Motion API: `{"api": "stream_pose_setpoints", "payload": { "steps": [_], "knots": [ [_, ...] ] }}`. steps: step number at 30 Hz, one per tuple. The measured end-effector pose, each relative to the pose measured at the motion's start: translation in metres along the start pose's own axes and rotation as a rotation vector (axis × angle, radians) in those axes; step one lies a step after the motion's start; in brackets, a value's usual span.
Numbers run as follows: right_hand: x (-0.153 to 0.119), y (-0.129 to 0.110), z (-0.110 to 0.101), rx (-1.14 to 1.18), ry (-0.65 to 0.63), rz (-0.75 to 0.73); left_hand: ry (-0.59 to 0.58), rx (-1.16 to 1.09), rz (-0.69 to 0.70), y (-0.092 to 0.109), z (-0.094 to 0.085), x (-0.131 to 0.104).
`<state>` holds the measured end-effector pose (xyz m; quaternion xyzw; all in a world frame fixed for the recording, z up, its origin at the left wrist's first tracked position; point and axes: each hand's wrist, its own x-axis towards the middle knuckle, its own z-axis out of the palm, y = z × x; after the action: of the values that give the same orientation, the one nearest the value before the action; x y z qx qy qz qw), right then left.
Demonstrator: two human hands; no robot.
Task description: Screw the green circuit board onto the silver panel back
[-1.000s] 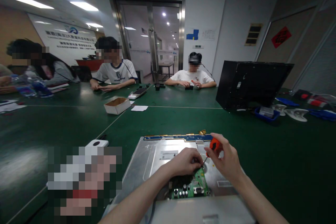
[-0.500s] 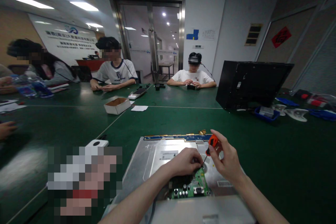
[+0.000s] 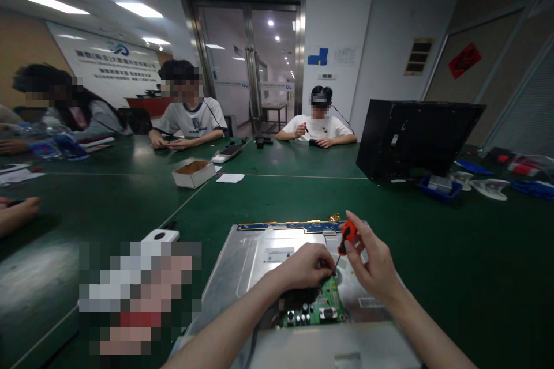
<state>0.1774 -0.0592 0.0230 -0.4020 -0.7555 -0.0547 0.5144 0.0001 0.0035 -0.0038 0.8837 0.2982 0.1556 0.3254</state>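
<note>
My right hand (image 3: pixel 375 262) grips an orange and black screwdriver (image 3: pixel 347 236) by its handle. The shaft slants down to the upper edge of a green circuit board (image 3: pixel 331 300). Beside the tip, the fingers of my left hand (image 3: pixel 310 265) are pinched together; whatever they hold, if anything, is hidden. The board lies on a silver metal display panel (image 3: pixel 234 265), which has a blue strip board (image 3: pixel 277 226) along its far edge. My left forearm covers part of the panel.
A black monitor (image 3: pixel 415 138) stands at the back right, with a blue tray (image 3: pixel 440 189) before it. An open white box (image 3: pixel 193 174) is further back. A white device (image 3: pixel 161 236) lies left of the panel. Several people sit around the green table (image 3: pixel 277 193).
The screwdriver handle and my right fingers have shifted slightly left and turned. My left hand stays in place. Across the table, a person's hand has risen; at the left edge, another's hand has moved inward.
</note>
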Motion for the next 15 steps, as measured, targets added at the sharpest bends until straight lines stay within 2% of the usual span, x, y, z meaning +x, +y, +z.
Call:
{"api": "stream_pose_setpoints", "payload": {
  "steps": [10, 15],
  "knots": [
    [-0.006, 0.011, 0.005, -0.105, 0.079, 0.017, -0.001, 0.003, 0.004, 0.0, 0.0, 0.0],
    [-0.006, 0.009, 0.004, -0.044, 0.03, 0.047, -0.001, 0.006, 0.0, 0.001, -0.001, 0.0]
  ]
}}
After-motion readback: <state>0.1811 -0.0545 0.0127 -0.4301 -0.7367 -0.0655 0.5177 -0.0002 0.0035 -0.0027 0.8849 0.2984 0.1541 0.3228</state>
